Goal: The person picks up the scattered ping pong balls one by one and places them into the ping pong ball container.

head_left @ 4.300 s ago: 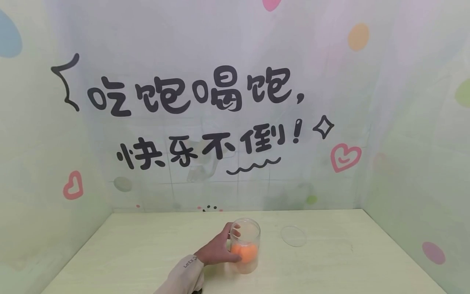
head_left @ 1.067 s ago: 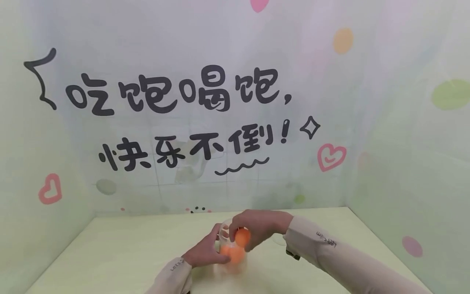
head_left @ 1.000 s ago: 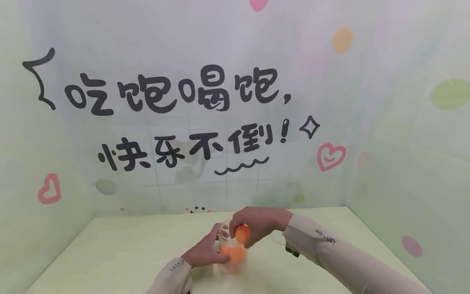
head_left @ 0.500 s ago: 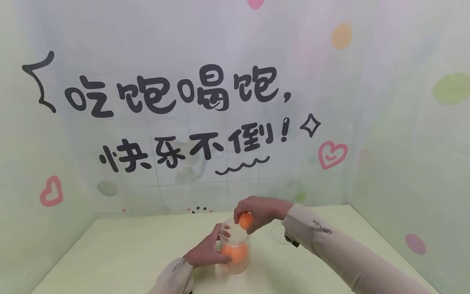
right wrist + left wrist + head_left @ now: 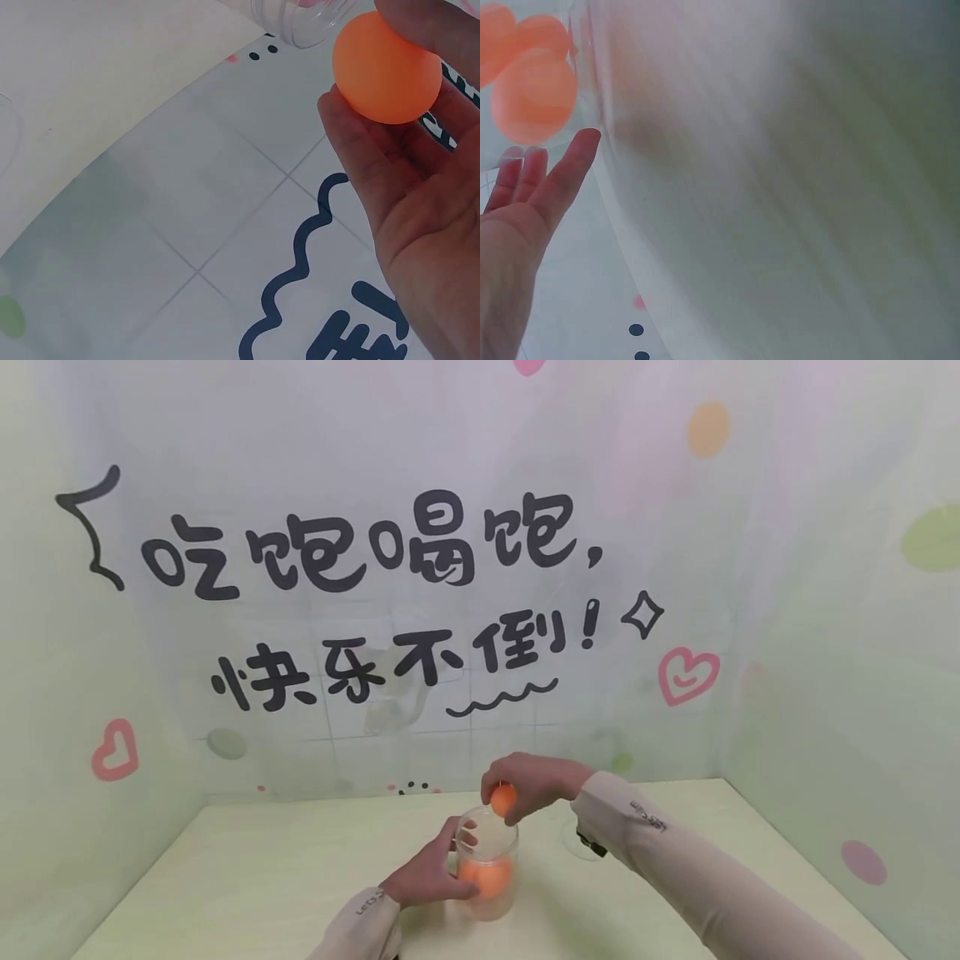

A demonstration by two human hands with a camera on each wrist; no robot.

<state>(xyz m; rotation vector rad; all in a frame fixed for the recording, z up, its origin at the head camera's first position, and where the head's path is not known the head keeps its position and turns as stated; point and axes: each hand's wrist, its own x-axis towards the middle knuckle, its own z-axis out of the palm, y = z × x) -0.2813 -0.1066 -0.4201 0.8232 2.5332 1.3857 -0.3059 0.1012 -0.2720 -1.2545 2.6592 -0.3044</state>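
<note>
White walls (image 5: 615, 710) with big black writing (image 5: 425, 660) stand behind a pale counter (image 5: 300, 860).

One orange ball (image 5: 503, 799) is up in the air, just by the mouth of a clear jar (image 5: 501, 843), and looks apart from its rim. The right hand (image 5: 536, 781) has it in a pinch grip, thumb on one side and fingers on the other. The jar stands upright on the counter, with more balls (image 5: 491, 877) low inside. The left hand (image 5: 431, 872) has its grip round the jar's side, thumb in front and fingertips at the back. Off to the right, a thin clear ring (image 5: 572, 843), maybe a lid, lies flat on the counter.

I think the step now is moving one ball at the jar's mouth, but I can't tell if it goes in or out. Either way, the next move seems to need a still jar and a ball kept off the rim.

The right sleeve (image 5: 637, 835) hides part of the ring. I can't count the balls in the jar, as they overlap and the left thumb covers some. The left wrist view is blurry on one side and cuts off the jar's top.
</note>
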